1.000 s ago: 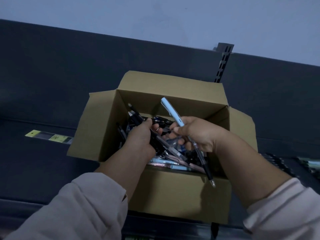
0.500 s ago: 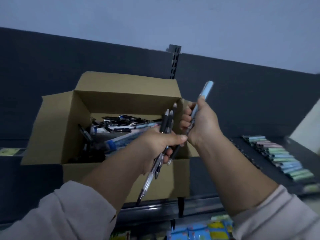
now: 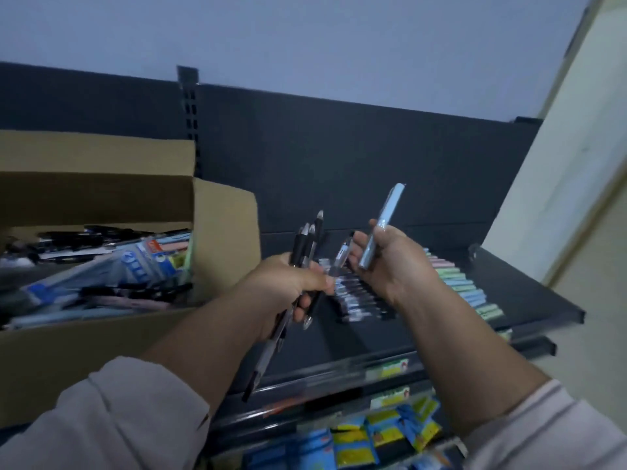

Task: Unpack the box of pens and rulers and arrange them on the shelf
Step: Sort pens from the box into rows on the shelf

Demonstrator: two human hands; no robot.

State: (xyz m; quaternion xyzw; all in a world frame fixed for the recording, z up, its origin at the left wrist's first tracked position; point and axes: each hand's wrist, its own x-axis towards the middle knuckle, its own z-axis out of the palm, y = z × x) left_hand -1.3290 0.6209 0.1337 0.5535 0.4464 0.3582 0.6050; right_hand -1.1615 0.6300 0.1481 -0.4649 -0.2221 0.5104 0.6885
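Note:
An open cardboard box [image 3: 224, 225] stands at the left on the dark shelf [image 3: 529, 293], still holding many pens and packaged items. My left hand [image 3: 288, 283] grips a bundle of black pens [image 3: 307, 245], their ends sticking out above and below the fist. My right hand [image 3: 393, 266] holds a light blue pen [image 3: 381, 225] upright and also pinches a clear black-tipped pen [image 3: 341, 259]. Both hands hover over the shelf, right of the box. A row of black pens [image 3: 359, 300] and a row of pastel pens [image 3: 464, 286] lie on the shelf beneath them.
The shelf's dark back panel [image 3: 373, 157] rises behind. A cream wall [image 3: 576, 171] closes off the right end. Below the shelf edge, with its price labels [image 3: 390, 369], lower shelves hold blue and yellow packets [image 3: 369, 439].
Both hands have come out of the box with pens and moved right, over the shelf's pen rows. The view has swung right, leaving the box at the left.

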